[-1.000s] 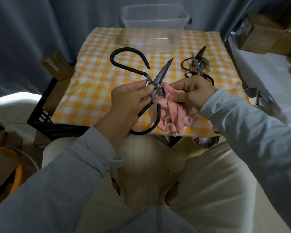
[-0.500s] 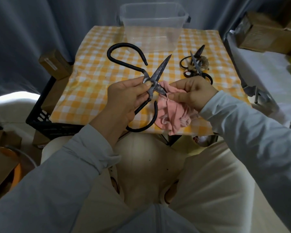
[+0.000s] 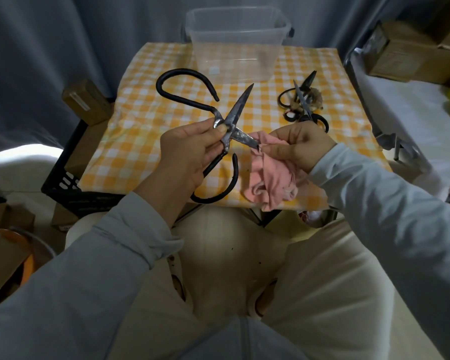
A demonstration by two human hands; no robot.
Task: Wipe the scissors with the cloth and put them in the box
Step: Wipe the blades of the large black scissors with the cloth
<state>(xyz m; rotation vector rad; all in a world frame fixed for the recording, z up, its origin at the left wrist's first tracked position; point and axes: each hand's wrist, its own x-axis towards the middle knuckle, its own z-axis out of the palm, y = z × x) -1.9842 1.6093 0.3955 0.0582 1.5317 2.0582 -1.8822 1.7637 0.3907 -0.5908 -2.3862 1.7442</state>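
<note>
Sliding outward since a moment ago, the right hand [image 3: 300,145] has drawn the pink cloth [image 3: 273,178] along the lower blade, so more bare metal now shows between the pivot and the cloth. Its fingers are curled, pinching the cloth round the blade's tip, and the rest of the cloth hangs down to the near edge of the checked table [image 3: 146,120]. The left hand [image 3: 190,149] grips the scissors [image 3: 238,107] at the pivot, thumb on top and fingers curled beneath. They are held wide open above the table, the upper blade pointing toward the clear box [image 3: 234,48] at the far edge. A smaller pair of scissors [image 3: 303,100] lies right of the box.
</note>
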